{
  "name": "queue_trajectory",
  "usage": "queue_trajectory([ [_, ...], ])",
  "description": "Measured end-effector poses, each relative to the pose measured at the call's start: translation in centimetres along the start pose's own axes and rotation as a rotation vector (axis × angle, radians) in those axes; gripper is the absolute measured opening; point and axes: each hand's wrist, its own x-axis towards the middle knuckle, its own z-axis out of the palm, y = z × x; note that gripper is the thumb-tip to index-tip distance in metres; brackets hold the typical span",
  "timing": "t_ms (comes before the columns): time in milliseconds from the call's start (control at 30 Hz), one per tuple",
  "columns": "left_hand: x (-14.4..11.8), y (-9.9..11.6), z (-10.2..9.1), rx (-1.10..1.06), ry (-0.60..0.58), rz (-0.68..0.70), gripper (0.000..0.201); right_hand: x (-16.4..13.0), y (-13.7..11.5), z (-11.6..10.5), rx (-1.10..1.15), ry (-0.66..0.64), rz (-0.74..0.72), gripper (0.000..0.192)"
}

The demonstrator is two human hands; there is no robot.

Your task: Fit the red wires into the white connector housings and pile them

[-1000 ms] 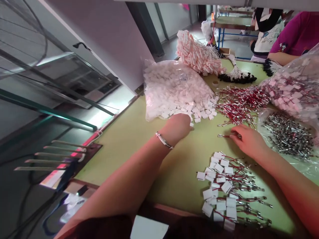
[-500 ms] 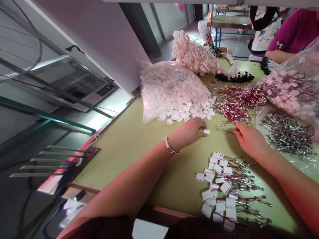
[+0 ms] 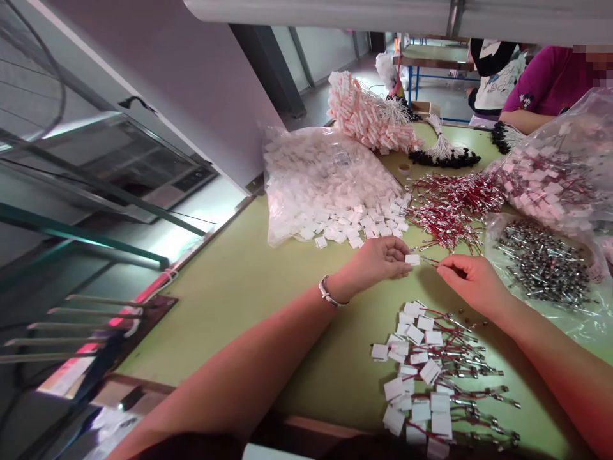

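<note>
My left hand point(image 3: 383, 259) pinches a small white plastic housing point(image 3: 412, 259) between thumb and fingers. Just to its right, my right hand point(image 3: 467, 278) grips a short red wire point(image 3: 432, 262), whose metal terminal end points at the housing. Whether the tip has entered the housing I cannot tell. Below both hands lies a group of finished-looking pieces, white housings point(image 3: 420, 409) on red wires with metal ends point(image 3: 488, 418). Beyond the hands is a heap of loose red wires point(image 3: 454, 204). Loose white housings point(image 3: 359, 227) spill from a clear bag point(image 3: 306, 172) at the left.
An open plastic bag of small metal parts point(image 3: 546, 262) lies at the right, with a bag of wired white pieces point(image 3: 541, 179) behind it. Pink-white bundles point(image 3: 364, 112), black-tipped white wires point(image 3: 443, 150) and a tape roll point(image 3: 405, 169) stand farther back. A person in purple point(image 3: 550, 83) sits opposite.
Both hands have come together, bringing the white housing and the wire's terminal end close to each other. The camera view has tilted slightly upward.
</note>
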Motion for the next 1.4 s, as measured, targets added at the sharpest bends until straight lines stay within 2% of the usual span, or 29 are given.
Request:
queue_trajectory([
  [233, -0.1, 0.1, 0.2, -0.071, -0.051, -0.031, 0.026, -0.1, -0.1, -0.2, -0.050, -0.036, -0.039, 0.022],
  [333, -0.1, -0.1, 0.1, -0.080, -0.074, -0.002, 0.028, 0.0, -0.5, -0.6, 0.132, -0.155, 0.079, 0.022],
  [433, 0.1, -0.4, 0.1, -0.036, -0.088, 0.087, 0.029, 0.1, -0.7, -0.9, 0.334, -0.289, 0.207, 0.024],
  [567, -0.2, 0.0, 0.1, 0.130, -0.140, 0.185, 0.024, 0.1, -0.6, -0.9, 0.415, -0.369, 0.285, 0.025],
  [733, -0.7, 0.2, 0.6, 0.263, -0.189, 0.208, 0.023, -0.1, -0.6, 0.0, 0.202, -0.234, 0.195, 0.018],
  [967, -0.1, -1.9, 1.7, 0.314, -0.170, 0.150, 0.023, 0.0, 0.7, 1.3, -0.059, -0.221, 0.049, 0.023],
  [1067, -0.1, -1.4, 1.7, 0.405, -0.192, 0.228, 0.019, 0.0, 1.1, 1.6, -0.159, -0.223, -0.007, 0.025],
  [1167, -0.3, 0.1, 0.4, 0.560, -0.252, 0.321, 0.021, -0.3, 0.8, 1.6, -0.277, -0.214, -0.057, 0.024],
  [1200, -0.4, 0.6, -0.3, 0.631, -0.211, 0.315, 0.025, -0.4, 0.5, 1.5, -0.307, -0.215, -0.085, 0.023],
  [1233, -0.4, 1.0, -1.1, 0.710, -0.112, 0.279, 0.031, -0.5, 0.3, 1.3, -0.326, -0.233, -0.129, 0.023],
  [1300, -0.4, 1.4, -2.6, 0.891, 0.276, 0.124, 0.034, -0.5, -0.1, 0.9, -0.338, -0.286, -0.237, 0.024],
  [1333, -0.2, 1.3, -3.2, 0.979, 0.386, 0.058, 0.035, -0.4, -0.1, 0.7, -0.346, -0.279, -0.273, 0.025],
  [1367, 0.0, 1.2, -3.5, 1.053, 0.447, 0.011, 0.033, -0.2, 0.0, 0.5, -0.372, -0.233, -0.282, 0.026],
  [1400, 0.2, 0.9, -3.7, 1.119, 0.455, -0.008, 0.031, 0.1, 0.3, 0.3, -0.422, -0.155, -0.264, 0.026],
])
